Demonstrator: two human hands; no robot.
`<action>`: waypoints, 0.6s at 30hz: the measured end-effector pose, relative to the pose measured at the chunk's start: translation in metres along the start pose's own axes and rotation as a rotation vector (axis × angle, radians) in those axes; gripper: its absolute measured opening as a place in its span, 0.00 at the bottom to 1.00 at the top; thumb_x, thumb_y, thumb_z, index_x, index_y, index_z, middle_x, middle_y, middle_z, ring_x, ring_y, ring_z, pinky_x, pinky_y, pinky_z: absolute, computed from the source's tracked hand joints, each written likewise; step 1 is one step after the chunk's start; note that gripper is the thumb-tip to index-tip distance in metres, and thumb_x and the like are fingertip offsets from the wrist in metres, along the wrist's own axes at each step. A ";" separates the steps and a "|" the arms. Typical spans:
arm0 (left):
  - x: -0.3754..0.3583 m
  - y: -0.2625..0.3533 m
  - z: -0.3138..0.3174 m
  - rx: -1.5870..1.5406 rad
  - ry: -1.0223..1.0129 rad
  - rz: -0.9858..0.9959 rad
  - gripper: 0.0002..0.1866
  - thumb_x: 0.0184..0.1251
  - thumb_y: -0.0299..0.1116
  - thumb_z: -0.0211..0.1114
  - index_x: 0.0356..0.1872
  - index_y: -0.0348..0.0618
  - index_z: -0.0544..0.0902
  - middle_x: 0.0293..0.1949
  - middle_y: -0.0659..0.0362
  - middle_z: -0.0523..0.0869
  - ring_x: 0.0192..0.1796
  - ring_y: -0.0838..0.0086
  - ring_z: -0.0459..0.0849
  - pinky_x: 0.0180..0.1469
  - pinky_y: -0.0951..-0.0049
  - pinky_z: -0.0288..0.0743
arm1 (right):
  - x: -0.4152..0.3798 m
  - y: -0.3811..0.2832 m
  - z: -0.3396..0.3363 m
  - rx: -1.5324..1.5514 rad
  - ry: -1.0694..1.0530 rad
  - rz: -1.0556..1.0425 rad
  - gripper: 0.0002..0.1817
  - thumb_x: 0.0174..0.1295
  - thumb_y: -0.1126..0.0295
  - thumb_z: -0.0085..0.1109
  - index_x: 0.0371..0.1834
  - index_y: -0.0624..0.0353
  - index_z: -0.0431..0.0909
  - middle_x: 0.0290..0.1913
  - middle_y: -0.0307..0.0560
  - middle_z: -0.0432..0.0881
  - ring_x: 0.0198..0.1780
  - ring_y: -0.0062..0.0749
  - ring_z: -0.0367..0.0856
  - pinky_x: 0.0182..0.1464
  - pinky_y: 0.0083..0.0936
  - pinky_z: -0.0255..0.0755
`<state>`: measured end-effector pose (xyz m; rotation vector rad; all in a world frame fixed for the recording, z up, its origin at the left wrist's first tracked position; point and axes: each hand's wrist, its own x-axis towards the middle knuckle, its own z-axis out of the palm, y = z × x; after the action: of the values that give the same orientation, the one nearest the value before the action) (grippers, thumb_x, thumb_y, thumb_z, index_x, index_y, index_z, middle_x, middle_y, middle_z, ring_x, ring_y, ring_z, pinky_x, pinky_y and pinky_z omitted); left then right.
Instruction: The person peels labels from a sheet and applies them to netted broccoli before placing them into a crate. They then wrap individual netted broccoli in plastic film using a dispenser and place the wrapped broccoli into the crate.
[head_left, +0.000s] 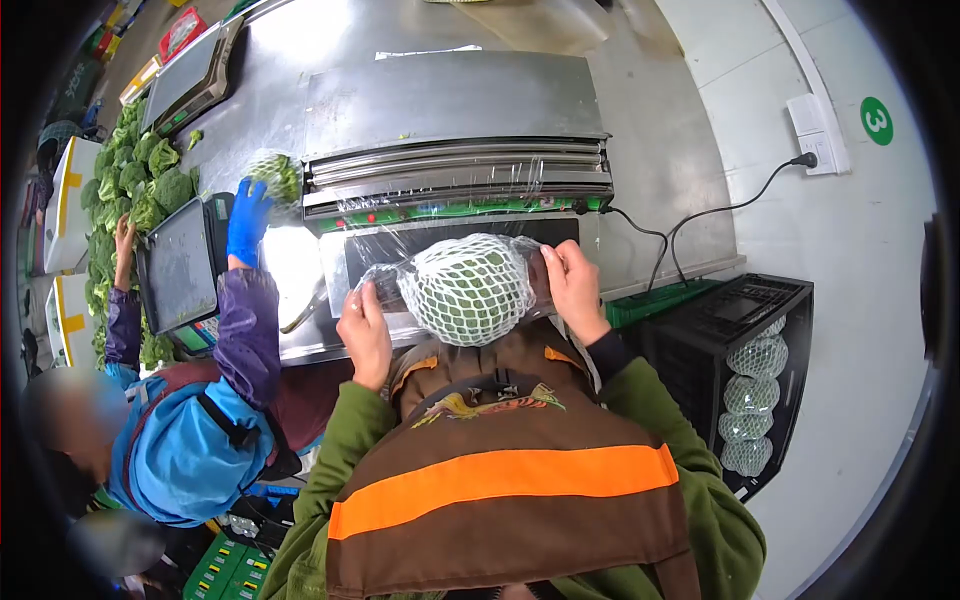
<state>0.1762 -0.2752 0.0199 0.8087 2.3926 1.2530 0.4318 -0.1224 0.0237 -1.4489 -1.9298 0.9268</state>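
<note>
A round green vegetable in a white foam net (468, 290) hangs in clear plastic film just in front of the wrapping machine (455, 180). My left hand (365, 335) pinches the film at the left of the netted vegetable. On its right side, my right hand (572, 290) grips the film between thumb and fingers. The film stretches from the machine's rollers down to both hands.
At the left, a co-worker's blue-gloved hand (247, 222) touches a wrapped broccoli (275, 178). Broccoli heads (150, 185) lie around a black scale (180, 265). A black crate (750, 380) of netted vegetables stands right. Black cables (735, 208) run to the wall socket.
</note>
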 end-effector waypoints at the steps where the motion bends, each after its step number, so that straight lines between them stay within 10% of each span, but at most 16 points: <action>1: 0.003 -0.008 0.003 0.144 -0.024 0.097 0.15 0.76 0.36 0.59 0.29 0.37 0.78 0.20 0.51 0.73 0.23 0.64 0.73 0.29 0.66 0.68 | 0.002 0.012 0.010 -0.004 -0.003 -0.002 0.15 0.71 0.64 0.58 0.29 0.61 0.70 0.19 0.49 0.72 0.20 0.39 0.71 0.25 0.35 0.66; 4: 0.002 -0.028 0.033 0.417 -0.063 0.357 0.10 0.70 0.35 0.63 0.30 0.41 0.81 0.23 0.50 0.80 0.28 0.51 0.80 0.31 0.60 0.73 | 0.001 0.023 0.036 -0.372 -0.111 -0.282 0.08 0.65 0.64 0.59 0.32 0.56 0.77 0.31 0.53 0.82 0.32 0.49 0.82 0.30 0.42 0.74; 8: -0.002 -0.015 0.056 0.106 -0.366 0.382 0.13 0.59 0.37 0.67 0.41 0.41 0.85 0.36 0.48 0.86 0.38 0.50 0.84 0.38 0.59 0.77 | 0.004 0.003 0.064 -0.068 -0.203 -0.398 0.09 0.61 0.65 0.58 0.40 0.55 0.80 0.36 0.52 0.84 0.40 0.50 0.84 0.40 0.40 0.78; 10: 0.003 -0.011 0.044 0.082 -0.488 0.276 0.16 0.62 0.38 0.66 0.49 0.42 0.85 0.43 0.47 0.88 0.43 0.54 0.87 0.43 0.64 0.78 | 0.009 -0.005 0.065 -0.026 -0.312 -0.381 0.11 0.58 0.67 0.60 0.42 0.57 0.80 0.39 0.49 0.85 0.41 0.48 0.85 0.39 0.36 0.79; 12: 0.011 -0.028 0.051 -0.594 -0.612 0.084 0.20 0.69 0.34 0.63 0.58 0.36 0.80 0.51 0.54 0.87 0.54 0.70 0.85 0.56 0.70 0.79 | 0.018 -0.027 0.056 -0.112 -0.099 -0.627 0.06 0.58 0.69 0.61 0.37 0.57 0.79 0.35 0.45 0.83 0.37 0.43 0.85 0.34 0.34 0.78; 14: 0.021 -0.027 0.030 -1.252 -0.951 -0.561 0.21 0.71 0.31 0.61 0.62 0.34 0.76 0.54 0.53 0.85 0.54 0.69 0.84 0.58 0.70 0.79 | 0.028 -0.092 0.015 -0.162 -0.149 -0.804 0.08 0.55 0.70 0.66 0.29 0.55 0.73 0.25 0.41 0.74 0.29 0.37 0.80 0.27 0.32 0.74; 18: 0.030 0.042 -0.018 -1.235 -0.824 -0.713 0.21 0.72 0.33 0.61 0.61 0.33 0.75 0.57 0.47 0.82 0.54 0.65 0.84 0.59 0.64 0.80 | 0.033 -0.170 -0.061 0.107 -0.541 -0.949 0.11 0.57 0.60 0.71 0.26 0.52 0.79 0.22 0.38 0.69 0.24 0.33 0.72 0.23 0.29 0.66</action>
<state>0.1569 -0.2490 0.0639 -0.0017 0.7961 1.3394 0.3705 -0.1087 0.1960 -0.0917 -2.4958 0.9482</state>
